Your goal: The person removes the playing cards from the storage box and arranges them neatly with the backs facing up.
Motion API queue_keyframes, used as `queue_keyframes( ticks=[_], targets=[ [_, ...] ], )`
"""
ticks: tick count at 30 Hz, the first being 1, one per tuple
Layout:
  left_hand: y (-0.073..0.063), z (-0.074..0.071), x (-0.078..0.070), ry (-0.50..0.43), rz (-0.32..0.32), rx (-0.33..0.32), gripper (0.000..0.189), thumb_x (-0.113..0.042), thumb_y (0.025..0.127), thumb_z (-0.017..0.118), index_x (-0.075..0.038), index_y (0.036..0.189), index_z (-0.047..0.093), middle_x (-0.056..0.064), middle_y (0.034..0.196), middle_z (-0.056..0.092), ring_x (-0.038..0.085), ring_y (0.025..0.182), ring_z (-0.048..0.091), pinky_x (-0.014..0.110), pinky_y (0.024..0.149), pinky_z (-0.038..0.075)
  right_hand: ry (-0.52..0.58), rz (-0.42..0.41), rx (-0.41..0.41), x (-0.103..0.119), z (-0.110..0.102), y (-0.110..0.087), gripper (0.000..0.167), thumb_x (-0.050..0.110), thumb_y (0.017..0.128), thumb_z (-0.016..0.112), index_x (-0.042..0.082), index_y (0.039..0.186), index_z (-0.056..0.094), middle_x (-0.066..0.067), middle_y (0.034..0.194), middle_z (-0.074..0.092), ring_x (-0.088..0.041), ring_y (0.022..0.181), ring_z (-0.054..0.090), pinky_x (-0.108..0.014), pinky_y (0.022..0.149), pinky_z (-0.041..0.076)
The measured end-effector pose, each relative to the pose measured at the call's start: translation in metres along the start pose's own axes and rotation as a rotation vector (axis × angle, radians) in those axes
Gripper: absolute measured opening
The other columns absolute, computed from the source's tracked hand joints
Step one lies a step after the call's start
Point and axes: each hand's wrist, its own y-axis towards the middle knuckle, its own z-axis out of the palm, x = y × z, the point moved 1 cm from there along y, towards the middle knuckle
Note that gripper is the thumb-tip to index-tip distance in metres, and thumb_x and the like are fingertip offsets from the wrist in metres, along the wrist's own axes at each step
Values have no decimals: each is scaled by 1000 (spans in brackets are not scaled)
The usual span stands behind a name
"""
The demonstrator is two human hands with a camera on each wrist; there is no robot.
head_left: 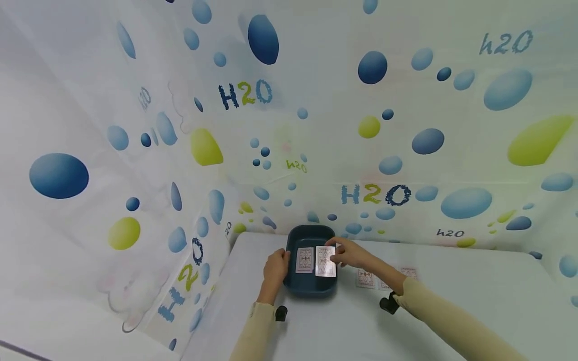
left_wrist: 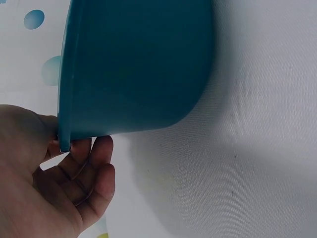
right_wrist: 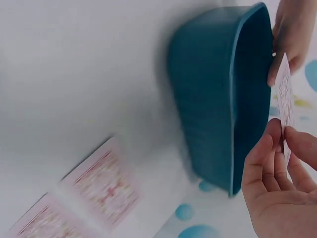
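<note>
A dark teal plastic bin (head_left: 311, 292) stands on the white table. My left hand (head_left: 276, 268) grips its left rim, with the fingers curled against the outer wall in the left wrist view (left_wrist: 81, 173). Over the bin's right side, my right hand (head_left: 349, 253) pinches a playing card (right_wrist: 285, 94) between thumb and fingers, its red-patterned back facing up. Inside the bin, to the left of the held card, lies another playing card (head_left: 304, 260), also back up. In the right wrist view the held card is seen nearly edge-on above the bin's rim.
More face-down cards (head_left: 365, 279) lie on the table (head_left: 456, 301) right of the bin, partly behind my right forearm. A wall covering (head_left: 316, 150) with blue and green drops rises behind and to the left of the table.
</note>
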Motion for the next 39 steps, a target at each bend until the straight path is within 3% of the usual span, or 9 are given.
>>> queue_keyframes(
  ticks=[3,10,17,24,31,39],
  targets=[
    [0,2,2,16,13,-5,32,-24,105,53,-9,77,53,5,67,48,19,59,46,31,53,33,10,4,-9,-10,-13,-16,40,11,97,65,7,135,54,-11,85,65,-28,84,66,-45,76,57],
    [4,5,4,15,14,3,32,-25,105,52,-10,77,52,4,67,48,18,59,45,31,53,33,5,1,-23,-31,-46,-46,42,14,98,64,7,138,52,-9,86,65,-23,85,64,-48,79,57],
    [6,8,2,-2,5,32,31,-26,106,50,-9,80,54,4,69,49,18,60,46,30,54,34,4,-15,-31,-54,-73,-69,46,14,100,62,3,142,47,-16,88,65,-27,91,66,-48,81,57],
    [3,4,1,17,-15,39,31,-26,106,50,-8,81,55,5,70,50,19,62,47,31,55,35,-2,-23,-44,-73,-83,-88,45,10,100,60,-3,140,46,-23,88,63,-30,85,62,-43,77,57],
    [3,1,3,9,-26,43,31,-26,106,49,-8,82,55,5,71,50,19,62,47,30,55,35,-22,53,-67,-100,-91,-104,43,12,99,61,1,139,50,-11,88,61,-19,82,57,-35,73,55],
    [4,4,2,6,-12,43,31,-26,106,49,-8,81,53,4,70,48,19,62,46,30,55,34,-18,109,-49,-140,-103,-133,45,11,98,62,-2,138,48,-11,90,60,-18,82,56,-34,72,54]
  ],
)
